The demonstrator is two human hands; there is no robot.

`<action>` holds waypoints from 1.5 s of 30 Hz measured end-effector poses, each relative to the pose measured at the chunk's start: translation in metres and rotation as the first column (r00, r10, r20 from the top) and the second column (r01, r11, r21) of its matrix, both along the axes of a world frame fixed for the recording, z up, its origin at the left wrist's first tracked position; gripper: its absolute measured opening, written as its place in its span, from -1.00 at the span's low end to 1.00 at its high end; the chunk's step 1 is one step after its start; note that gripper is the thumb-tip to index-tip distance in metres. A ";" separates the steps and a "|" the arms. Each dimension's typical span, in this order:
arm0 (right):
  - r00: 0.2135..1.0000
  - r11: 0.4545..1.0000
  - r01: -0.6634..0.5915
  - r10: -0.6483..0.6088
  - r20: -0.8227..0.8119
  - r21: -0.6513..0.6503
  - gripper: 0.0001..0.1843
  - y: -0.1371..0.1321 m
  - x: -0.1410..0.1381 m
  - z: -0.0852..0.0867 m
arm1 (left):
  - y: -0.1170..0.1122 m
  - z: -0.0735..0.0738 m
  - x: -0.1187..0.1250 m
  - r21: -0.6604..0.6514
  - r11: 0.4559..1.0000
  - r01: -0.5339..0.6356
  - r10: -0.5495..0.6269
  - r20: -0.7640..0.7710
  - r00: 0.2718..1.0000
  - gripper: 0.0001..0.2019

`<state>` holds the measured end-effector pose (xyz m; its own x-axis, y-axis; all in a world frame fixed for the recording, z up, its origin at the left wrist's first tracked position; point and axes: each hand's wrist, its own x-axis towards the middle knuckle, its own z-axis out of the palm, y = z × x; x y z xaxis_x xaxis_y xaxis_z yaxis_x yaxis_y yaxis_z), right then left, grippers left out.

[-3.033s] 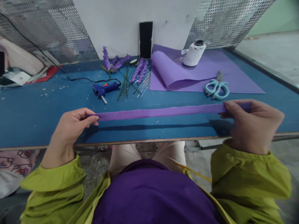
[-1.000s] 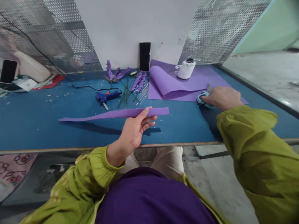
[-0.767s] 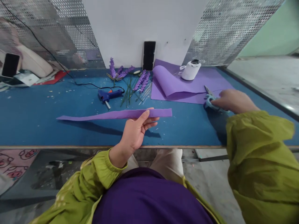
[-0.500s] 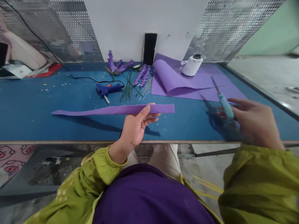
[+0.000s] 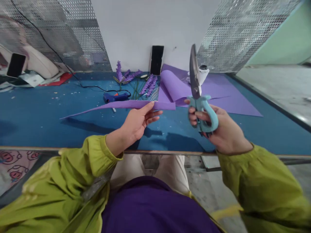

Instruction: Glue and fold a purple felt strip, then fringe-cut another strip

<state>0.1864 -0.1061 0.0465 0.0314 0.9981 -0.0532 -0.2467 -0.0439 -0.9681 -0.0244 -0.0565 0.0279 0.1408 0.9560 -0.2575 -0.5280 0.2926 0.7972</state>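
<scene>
My left hand [image 5: 137,121] pinches a long purple paper strip [image 5: 109,105] near its right end, holding it level above the blue table [image 5: 36,113]. The strip's far end droops to the left toward the tabletop. My right hand [image 5: 218,129] grips teal-handled scissors [image 5: 198,97] with fingers through the loops. The blades are closed and point straight up, just right of the strip's free end.
A large purple sheet [image 5: 218,97], partly curled, lies at the back right with a white roll [image 5: 201,72] on it. A blue glue gun [image 5: 115,96], purple flower stems [image 5: 136,82] and a black phone [image 5: 156,60] stand farther back. Perforated metal panels flank the wall.
My right hand let go of the strip, reached right, picked up the scissors and brought them up beside the strip. My left hand shifted along the strip to its right end.
</scene>
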 end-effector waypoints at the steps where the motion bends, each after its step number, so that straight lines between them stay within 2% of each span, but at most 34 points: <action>1: 1.000 1.000 -0.026 0.026 -0.011 -0.008 -0.64 0.014 0.002 0.004 | 0.010 0.004 0.000 -0.013 1.000 -0.016 0.016 -0.010 1.000 -0.89; 3: 0.999 0.999 -0.039 0.039 -0.006 -0.023 -0.68 0.040 0.004 0.005 | 0.027 0.007 -0.001 -0.033 0.998 -0.046 0.046 -0.014 0.999 -0.88; 5: 1.000 0.999 -0.015 0.017 0.022 -0.049 -0.70 0.062 0.004 -0.001 | 0.039 0.005 -0.001 -0.048 0.997 -0.063 0.064 0.013 0.998 -0.88; 7: 0.999 0.997 0.006 -0.002 0.050 -0.081 -0.69 0.077 0.000 -0.011 | 0.042 -0.001 0.000 -0.082 0.994 -0.065 0.069 0.045 0.997 -0.89; 10: 0.997 0.993 -0.010 0.018 0.069 -0.120 -0.63 0.083 -0.007 -0.022 | 0.036 -0.011 0.001 -0.133 0.991 -0.014 0.023 0.068 0.997 -0.88; 16: 0.994 0.985 -0.029 0.046 0.101 -0.168 -0.46 0.072 -0.011 -0.028 | 0.026 -0.016 0.001 -0.132 0.989 0.067 -0.055 0.093 0.994 -0.90; 22: 0.988 0.979 -0.118 0.133 0.076 -0.167 -0.50 0.066 -0.015 -0.029 | 0.025 -0.016 0.002 -0.139 0.989 0.043 -0.039 0.025 0.999 -0.91; 26: 0.989 0.979 -0.099 0.117 0.096 -0.179 -0.52 0.065 -0.017 -0.029 | 0.025 -0.017 0.002 -0.111 0.991 0.073 -0.071 0.026 0.997 -0.91; 32: 0.988 0.981 -0.105 0.121 0.098 -0.162 -0.50 0.060 -0.023 -0.026 | 0.018 -0.021 0.004 -0.024 0.971 0.238 -0.240 -0.117 0.964 -0.79; 34: 0.986 0.979 -0.119 0.136 0.098 -0.166 -0.47 0.058 -0.028 -0.027 | 0.016 -0.023 0.005 -0.020 0.965 0.261 -0.261 -0.158 0.952 -0.76; 38: 0.987 0.975 -0.116 0.135 0.091 -0.189 -0.44 0.054 -0.036 -0.026 | 0.016 -0.023 0.005 -0.047 0.966 0.254 -0.259 -0.199 0.945 -0.83; 40: 0.986 0.974 -0.111 0.132 0.103 -0.195 -0.50 0.049 -0.038 -0.023 | 0.018 -0.021 0.005 -0.078 0.969 0.236 -0.247 -0.187 0.951 -0.83; 45: 0.975 0.968 -0.170 0.192 0.111 -0.182 -0.60 0.014 -0.034 -0.017 | 0.024 -0.019 0.002 -0.155 0.980 0.122 -0.125 -0.008 0.992 -0.87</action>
<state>0.1526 -0.0921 0.0300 -0.1319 0.9641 -0.2303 -0.0954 -0.2436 -0.9652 -0.0226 -0.0326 0.0090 0.2495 0.8803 -0.4035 -0.4666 0.4744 0.7465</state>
